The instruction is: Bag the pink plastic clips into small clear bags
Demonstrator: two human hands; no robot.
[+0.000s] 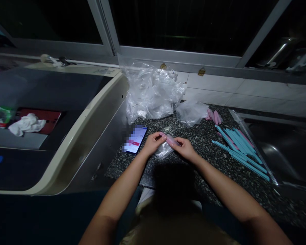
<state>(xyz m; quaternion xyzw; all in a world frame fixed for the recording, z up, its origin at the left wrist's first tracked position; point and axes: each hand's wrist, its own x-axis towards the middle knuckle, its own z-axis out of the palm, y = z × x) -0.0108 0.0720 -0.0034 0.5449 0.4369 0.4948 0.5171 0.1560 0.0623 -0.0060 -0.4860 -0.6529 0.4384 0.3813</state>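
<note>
Both hands meet over the dark speckled counter, holding a short pink piece (171, 140) that looks wrapped in clear plastic. My left hand (154, 143) pinches its left end, where a bit of pink shows at the fingertips. The fingers of my right hand (185, 148) are closed on the other end. Just below the hands lies a clear plastic bag (164, 150). To the left, a lit phone (136, 140) rests on the counter. Farther right are a pile of long light-blue strips (241, 146) and a small heap of pink strips (214, 116).
Crumpled clear plastic bags (153, 92) are heaped at the back, with another clear bag (192, 111) beside them. A steel sink (290, 149) borders the counter on the right. On the left stands a large appliance (91, 126) with a white cloth (28, 124) on top.
</note>
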